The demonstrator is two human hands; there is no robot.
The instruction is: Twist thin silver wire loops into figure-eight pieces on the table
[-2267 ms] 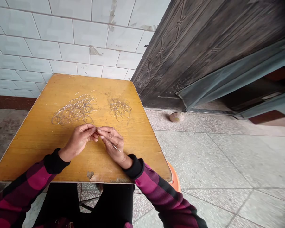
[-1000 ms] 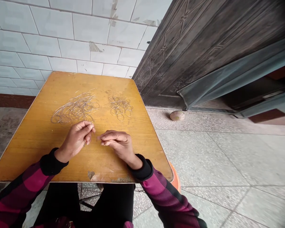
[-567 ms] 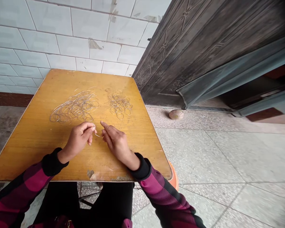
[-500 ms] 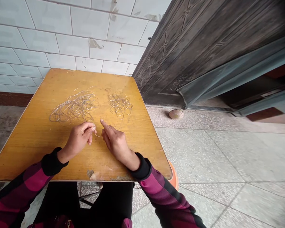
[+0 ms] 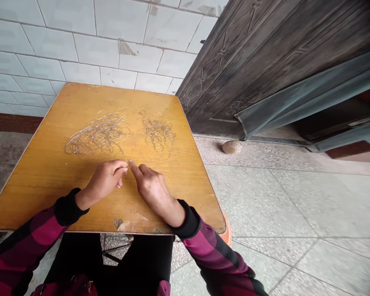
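Wire rings (image 5: pixel 98 133) on wooden tabletop (image 5: pixel 43 181)

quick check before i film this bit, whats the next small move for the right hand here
Probably pinch the wire with the right hand, thumb to forefinger: the right forefinger already sits right beside the left hand, whose curled fingers seem to hold that wire.

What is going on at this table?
A person is working with thin metal wire at a worn yellow wooden table. Their left hand is curled and seems to pinch a thin wire. The index finger of their right hand points towards it. Ahead of the hands lie a larger tangle of wire rings and a smaller pile of wire rings.
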